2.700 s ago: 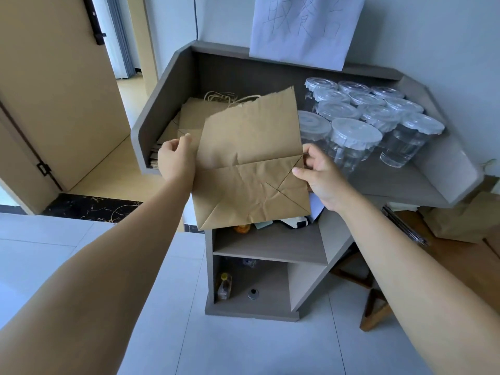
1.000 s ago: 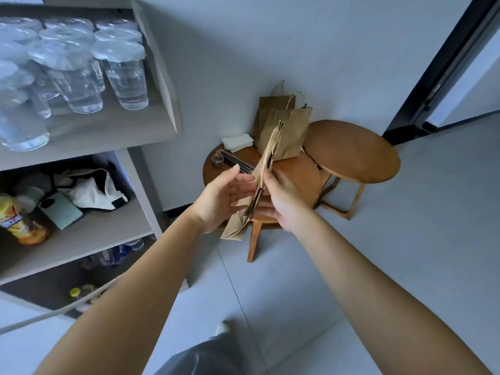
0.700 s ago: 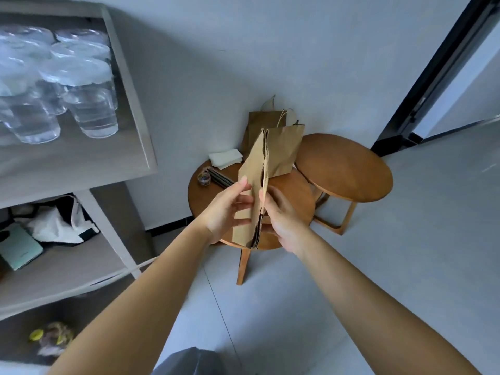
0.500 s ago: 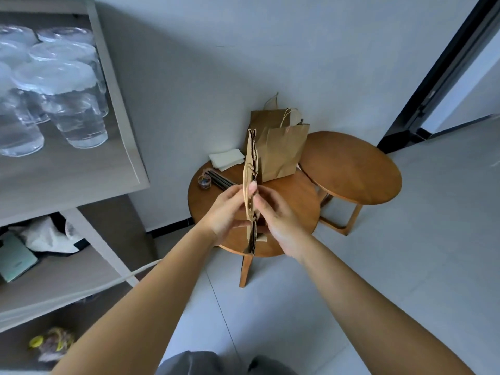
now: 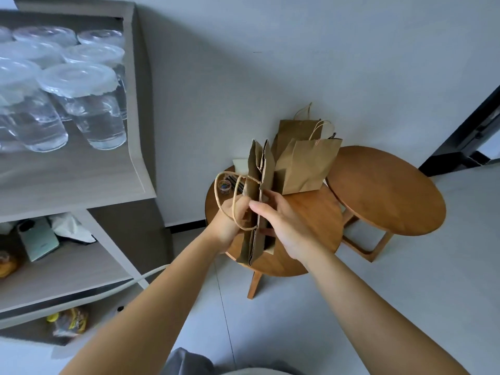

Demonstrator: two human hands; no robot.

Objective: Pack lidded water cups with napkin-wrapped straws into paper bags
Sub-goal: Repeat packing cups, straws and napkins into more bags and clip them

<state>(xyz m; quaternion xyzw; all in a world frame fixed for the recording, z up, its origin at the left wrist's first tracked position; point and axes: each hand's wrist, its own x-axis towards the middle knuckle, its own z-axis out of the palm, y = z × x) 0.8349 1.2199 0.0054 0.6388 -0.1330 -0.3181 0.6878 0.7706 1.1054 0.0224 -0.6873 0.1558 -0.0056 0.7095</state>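
Fingers [image 5: 244, 204] grip one bag [image 5: 257, 201]; two stand [image 5: 305, 163].

Near round table [image 5: 311, 212]: back edge taken by two standing paper bags [image 5: 305, 163], handles up, touching each other, against wall. Napkins [image 5: 240, 165], dark straws and small cup [image 5: 224, 185] crowd back-left rim. Front and right of top bare wood, reachable from above.

Both hands, left hand [image 5: 230, 223] and right hand [image 5: 284, 226], w/ flat folded bag [image 5: 257, 201] held edge-on, hang over table's left-center, blocking that approach.

Second round table [image 5: 387, 190] on right: top bare, open all round.

Shelf unit [image 5: 140, 147] on left juts out; lidded cups [image 5: 81, 104] packed tight, no gaps btw them.
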